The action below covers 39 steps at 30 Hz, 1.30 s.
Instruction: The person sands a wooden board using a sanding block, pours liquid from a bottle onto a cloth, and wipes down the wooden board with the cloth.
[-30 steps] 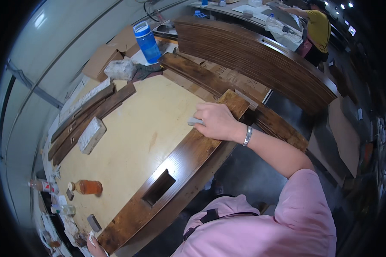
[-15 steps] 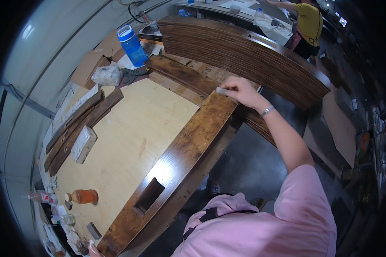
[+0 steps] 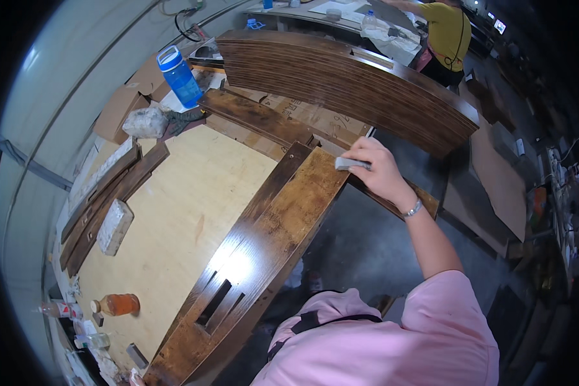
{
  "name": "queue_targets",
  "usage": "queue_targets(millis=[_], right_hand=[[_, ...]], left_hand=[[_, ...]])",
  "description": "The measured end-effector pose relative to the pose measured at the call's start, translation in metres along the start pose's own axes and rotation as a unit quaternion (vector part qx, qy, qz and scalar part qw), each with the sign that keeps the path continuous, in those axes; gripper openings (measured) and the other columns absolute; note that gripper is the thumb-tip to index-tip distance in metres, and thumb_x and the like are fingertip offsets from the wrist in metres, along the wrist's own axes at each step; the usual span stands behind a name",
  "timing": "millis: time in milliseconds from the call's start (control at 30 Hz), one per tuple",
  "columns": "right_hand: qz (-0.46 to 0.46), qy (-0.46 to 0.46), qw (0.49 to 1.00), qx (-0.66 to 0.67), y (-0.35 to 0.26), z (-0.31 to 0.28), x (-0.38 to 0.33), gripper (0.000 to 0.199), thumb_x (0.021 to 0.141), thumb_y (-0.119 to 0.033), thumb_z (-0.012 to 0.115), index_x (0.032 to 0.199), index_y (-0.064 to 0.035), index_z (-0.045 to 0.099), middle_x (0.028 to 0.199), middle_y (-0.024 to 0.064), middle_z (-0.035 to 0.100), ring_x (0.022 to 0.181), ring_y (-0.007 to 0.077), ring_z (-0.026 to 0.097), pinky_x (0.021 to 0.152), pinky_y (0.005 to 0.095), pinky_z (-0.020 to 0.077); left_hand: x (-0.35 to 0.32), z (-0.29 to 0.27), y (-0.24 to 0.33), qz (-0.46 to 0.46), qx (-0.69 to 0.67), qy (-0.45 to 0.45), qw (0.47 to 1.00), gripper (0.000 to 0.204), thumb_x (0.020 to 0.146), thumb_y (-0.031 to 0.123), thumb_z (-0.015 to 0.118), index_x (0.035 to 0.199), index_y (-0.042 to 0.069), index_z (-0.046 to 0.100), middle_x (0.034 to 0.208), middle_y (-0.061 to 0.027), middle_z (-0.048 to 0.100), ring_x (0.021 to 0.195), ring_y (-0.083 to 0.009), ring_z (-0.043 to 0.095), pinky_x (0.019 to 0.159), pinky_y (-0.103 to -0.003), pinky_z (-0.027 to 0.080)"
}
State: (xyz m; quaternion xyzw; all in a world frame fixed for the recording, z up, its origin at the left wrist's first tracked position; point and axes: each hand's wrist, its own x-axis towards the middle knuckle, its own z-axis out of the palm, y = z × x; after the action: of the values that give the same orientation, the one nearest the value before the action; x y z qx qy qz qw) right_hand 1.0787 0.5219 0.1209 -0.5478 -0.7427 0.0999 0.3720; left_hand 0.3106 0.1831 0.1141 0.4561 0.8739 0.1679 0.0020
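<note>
My right hand [image 3: 381,171] pinches a small grey block [image 3: 349,164], which looks like a sanding block, at the far end of a long brown wooden board [image 3: 296,209]. The board runs diagonally along the near edge of the pale tabletop. Near its lower end is a slot cut through it. A darker wooden strip [image 3: 264,193] shows along its left side; I cannot tell whether it is a separate piece. At the bottom left, only the fingers of my left hand [image 3: 136,378] show, closed on the board's near end. The rest of that hand is out of view.
Narrow dark wood pieces [image 3: 112,209] and a wrapped white block [image 3: 116,226] lie on the left of the pale table [image 3: 186,212]. An amber bottle [image 3: 116,304] lies nearby. A blue bottle [image 3: 180,78] stands behind. Stacked curved panels [image 3: 347,87] and a co-worker [image 3: 447,35] are farther back.
The board has shifted and tipped, exposing the darker strip on its left. My right hand has moved slightly right and nearer with the block, which shows more fully. The whole view has shifted somewhat.
</note>
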Motion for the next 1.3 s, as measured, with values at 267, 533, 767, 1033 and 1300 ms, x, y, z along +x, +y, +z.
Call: queue_targets(millis=[267,533,767,1033,1300], right_hand=[[0.118,0.196,0.971,0.071,-0.005,0.045,0.008,0.024,0.081,-0.003,0.071,0.105,-0.0006,0.069,0.092,0.0118,0.062,0.081,0.0274,0.063,0.071,0.0335,0.0499],[-0.011,0.243,0.968,-0.06,-0.024,0.084,0.057,0.024,0.079,-0.005,0.07,0.103,-0.0063,0.066,0.097,0.0088,0.059,0.096,0.0309,0.059,0.078,0.0418,0.0503],[0.029,0.293,0.953,-0.066,-0.026,0.061,0.035,0.024,0.077,0.0,0.072,0.101,-0.0046,0.069,0.096,0.0109,0.061,0.095,0.0325,0.06,0.081,0.0412,0.0496],[-0.015,0.159,0.983,0.088,-0.081,0.096,-0.028,0.029,0.073,0.003,0.072,0.101,-0.0003,0.069,0.095,0.0152,0.061,0.091,0.0356,0.059,0.081,0.0423,0.0489],[0.103,0.256,0.961,-0.005,0.003,0.061,0.018,0.025,0.079,-0.001,0.073,0.103,0.0029,0.069,0.085,0.011,0.056,0.073,0.0234,0.054,0.068,0.0333,0.0455]], left_hand=[[-0.001,0.002,0.025,-0.025,0.009,0.023,0.999,0.046,0.1,0.042,0.058,0.12,0.002,0.071,0.114,-0.0173,0.072,0.102,-0.0327,0.068,0.09,-0.041,0.052],[0.005,0.003,0.009,-0.075,0.092,0.019,0.993,0.055,0.097,0.054,0.057,0.116,0.004,0.072,0.107,-0.0201,0.073,0.097,-0.0382,0.068,0.087,-0.044,0.052],[-0.005,0.002,0.03,-0.087,-0.013,0.02,0.996,0.053,0.098,0.048,0.059,0.116,-0.001,0.071,0.108,-0.0212,0.073,0.097,-0.038,0.068,0.086,-0.044,0.053],[0.011,0.015,-0.052,-0.033,0.013,0.033,0.999,0.043,0.103,0.035,0.051,0.114,-0.004,0.064,0.094,-0.0193,0.071,0.085,-0.0307,0.066,0.078,-0.042,0.049],[0.016,0.018,-0.047,-0.029,-0.054,0.012,0.998,0.045,0.103,0.034,0.052,0.125,-0.004,0.062,0.105,-0.0199,0.07,0.092,-0.0296,0.065,0.086,-0.038,0.049]])
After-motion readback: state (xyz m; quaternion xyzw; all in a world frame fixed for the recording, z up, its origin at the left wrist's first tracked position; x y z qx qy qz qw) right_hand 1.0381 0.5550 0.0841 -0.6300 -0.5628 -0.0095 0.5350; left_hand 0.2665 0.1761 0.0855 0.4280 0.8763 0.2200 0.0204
